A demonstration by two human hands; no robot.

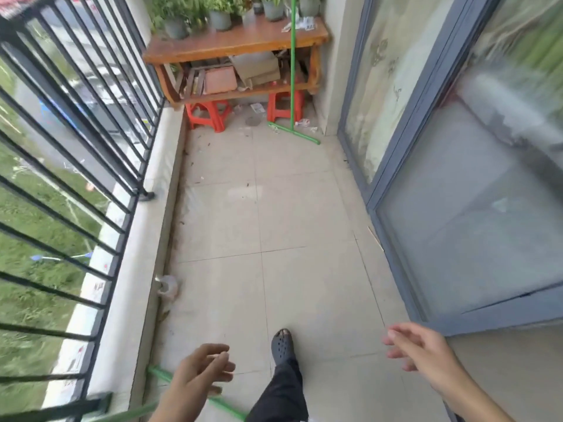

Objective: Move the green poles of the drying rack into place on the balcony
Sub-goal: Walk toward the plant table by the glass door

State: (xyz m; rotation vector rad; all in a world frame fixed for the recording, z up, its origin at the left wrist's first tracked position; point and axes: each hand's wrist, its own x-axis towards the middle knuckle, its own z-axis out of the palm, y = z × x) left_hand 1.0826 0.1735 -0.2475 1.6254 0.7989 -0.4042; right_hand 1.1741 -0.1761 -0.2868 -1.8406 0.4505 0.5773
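One green pole (293, 65) stands upright at the far end of the balcony, in front of the wooden shelf, on a green foot bar (294, 133) lying on the tiles. A second green pole base (161, 374) lies on the floor at the bottom left, partly hidden under my left hand (199, 373). That hand hovers above it with loosely curled fingers and holds nothing. My right hand (417, 351) is at the lower right, fingers apart and empty, near the sliding door.
A black railing (91, 123) and low concrete curb (146, 239) run along the left. Grey sliding glass doors (426, 147) line the right. A wooden shelf (237, 44) with potted plants, two red stools (210, 115) beneath. My foot in a dark clog (283, 345) is on the tiles.
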